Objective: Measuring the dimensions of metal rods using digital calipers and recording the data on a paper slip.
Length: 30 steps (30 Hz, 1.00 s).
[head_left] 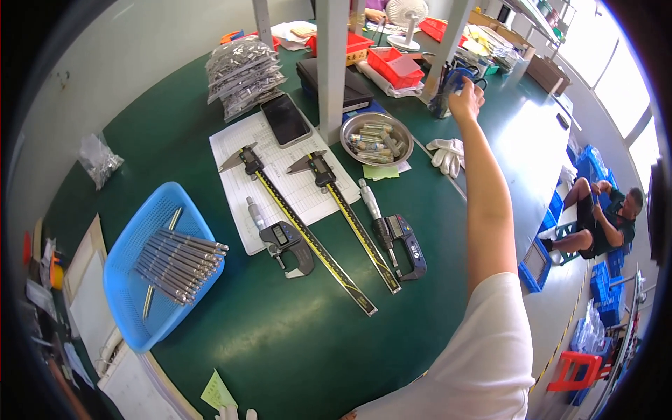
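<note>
At the far right, my right hand (467, 103) reaches out to a pen holder (440, 105) with pens and blue and dark handles. Its fingers are curled at the holder; what they grip is hidden. My left hand does not clearly show; white glove fingertips (228, 413) show at the lower edge beside a green paper slip (218, 392). Two digital calipers (308, 231) (358, 231) lie side by side, partly on printed sheets (234, 203). One digital micrometer (285, 241) is left of them, another micrometer (399, 238) to the right.
A blue basket (122, 308) with metal rods (178, 262) stands left. Beyond the calipers are a phone (285, 119), a steel bowl (348, 145) of small glass tubes and stacked bags of parts (245, 73). White gloves (448, 155) lie near my forearm. A person (605, 217) sits at right.
</note>
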Available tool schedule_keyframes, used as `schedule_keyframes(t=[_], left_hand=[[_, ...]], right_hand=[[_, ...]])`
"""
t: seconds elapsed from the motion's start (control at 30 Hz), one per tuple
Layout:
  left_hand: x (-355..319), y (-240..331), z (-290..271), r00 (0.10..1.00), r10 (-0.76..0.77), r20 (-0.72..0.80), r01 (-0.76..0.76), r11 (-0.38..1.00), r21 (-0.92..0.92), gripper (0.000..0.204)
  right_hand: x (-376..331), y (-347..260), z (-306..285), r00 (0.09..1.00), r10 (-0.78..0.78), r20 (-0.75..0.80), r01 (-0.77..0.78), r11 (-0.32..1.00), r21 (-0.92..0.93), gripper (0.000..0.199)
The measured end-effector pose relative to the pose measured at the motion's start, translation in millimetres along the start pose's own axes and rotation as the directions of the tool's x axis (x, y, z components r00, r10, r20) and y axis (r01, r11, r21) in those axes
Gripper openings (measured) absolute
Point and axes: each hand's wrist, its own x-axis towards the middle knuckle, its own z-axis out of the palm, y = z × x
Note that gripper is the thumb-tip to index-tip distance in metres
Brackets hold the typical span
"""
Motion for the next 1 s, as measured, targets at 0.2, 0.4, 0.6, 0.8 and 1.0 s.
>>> schedule_keyframes(t=[0.2,0.4,0.6,0.8,1.0], left_hand=[[-1,1,1,0.999,0.012,-0.042,-0.012,1.0,-0.009,0.057],[0,2,1,0.998,0.011,-0.057,-0.012,1.0,-0.015,0.056],[1,-1,1,0.998,0.021,-0.057,-0.023,0.999,-0.023,0.055],[2,1,3,0.997,0.036,-0.075,-0.038,0.999,-0.024,0.055],[-3,12,-3,0.998,0.002,-0.06,0.0,0.999,0.033,0.053]], right_hand=[[15,13,13,0.999,0.008,-0.053,0.0,0.99,0.142,0.058],[23,8,23,0.976,0.185,-0.119,-0.088,0.822,0.562,0.052],[28,12,30,0.933,0.322,-0.162,-0.098,0.659,0.745,0.048],[61,48,24,0.994,0.111,0.023,-0.107,0.853,0.511,0.047],[33,30,56,0.986,-0.013,-0.165,0.006,0.999,-0.04,0.045]])
